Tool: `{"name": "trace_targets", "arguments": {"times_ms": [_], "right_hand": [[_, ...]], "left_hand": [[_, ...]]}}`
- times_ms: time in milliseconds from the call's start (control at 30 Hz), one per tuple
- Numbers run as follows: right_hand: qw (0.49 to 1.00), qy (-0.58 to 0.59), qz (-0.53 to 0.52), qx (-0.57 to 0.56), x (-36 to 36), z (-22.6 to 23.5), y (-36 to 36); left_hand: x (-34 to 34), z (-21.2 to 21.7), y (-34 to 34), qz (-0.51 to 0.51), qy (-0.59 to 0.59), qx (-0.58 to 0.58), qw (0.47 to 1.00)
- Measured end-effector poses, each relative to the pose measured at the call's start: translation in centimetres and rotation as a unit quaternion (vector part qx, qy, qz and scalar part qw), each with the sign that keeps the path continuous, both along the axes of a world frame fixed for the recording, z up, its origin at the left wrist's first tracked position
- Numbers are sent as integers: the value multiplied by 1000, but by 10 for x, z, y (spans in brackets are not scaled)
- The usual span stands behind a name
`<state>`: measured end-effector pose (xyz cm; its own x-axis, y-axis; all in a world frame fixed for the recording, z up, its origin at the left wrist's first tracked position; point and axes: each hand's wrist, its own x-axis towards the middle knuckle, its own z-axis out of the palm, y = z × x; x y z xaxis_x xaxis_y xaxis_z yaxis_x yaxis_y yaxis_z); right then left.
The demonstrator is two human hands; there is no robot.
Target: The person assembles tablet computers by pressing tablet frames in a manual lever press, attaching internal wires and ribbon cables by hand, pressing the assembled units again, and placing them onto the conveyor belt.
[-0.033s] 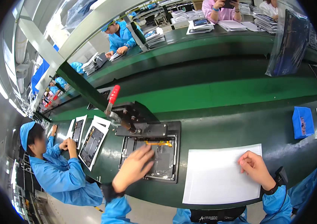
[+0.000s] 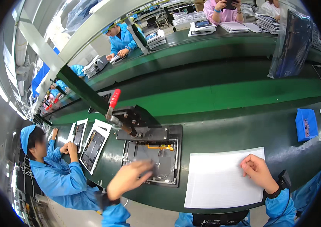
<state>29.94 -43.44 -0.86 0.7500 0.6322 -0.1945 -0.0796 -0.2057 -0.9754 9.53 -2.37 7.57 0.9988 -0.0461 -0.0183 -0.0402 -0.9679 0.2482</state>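
Note:
A tablet housing (image 2: 164,164), dark inside with an orange ribbon cable (image 2: 159,147) near its upper edge, lies in a black clamp fixture (image 2: 178,155). The fixture has a toggle lever with a red handle (image 2: 114,98), standing up. My left hand (image 2: 130,178) is over the housing's lower left corner, fingers stretched and thumb apart, smeared by motion; it holds nothing I can see. To the right, my right hand (image 2: 258,172) hovers over or rests on a white foam sheet (image 2: 217,181). Its fingers are curled against the thumb; anything between them is hidden.
A blue bin (image 2: 306,125) of small parts stands at the right. Left of the fixture, more tablet housings (image 2: 92,151) lie on white sheets beside a co-worker in blue (image 2: 60,178). A bagged dark panel (image 2: 291,45) hangs at upper right, and a green post (image 2: 83,90) rises behind the fixture.
My left hand has moved down and left across the housing, uncovering more of its upper part. My right hand is nearly still.

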Motion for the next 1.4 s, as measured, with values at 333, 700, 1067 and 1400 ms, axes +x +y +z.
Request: {"name": "trace_targets", "arguments": {"times_ms": [333, 700, 1067, 1400], "right_hand": [[1000, -19, -17, -14, -6, 6, 0], [991, -126, -28, -37, -9, 15, 1], [985, -149, -26, -79, -6, 15, 5], [984, -153, -34, -91, -3, 7, 9]], "left_hand": [[163, 174, 72, 319, -64, -51, 944], [78, 146, 87, -41, -75, -673, 735], [85, 129, 30, 4, 135, -119, 984], [53, 58, 40, -89, -312, -141, 935]]}}
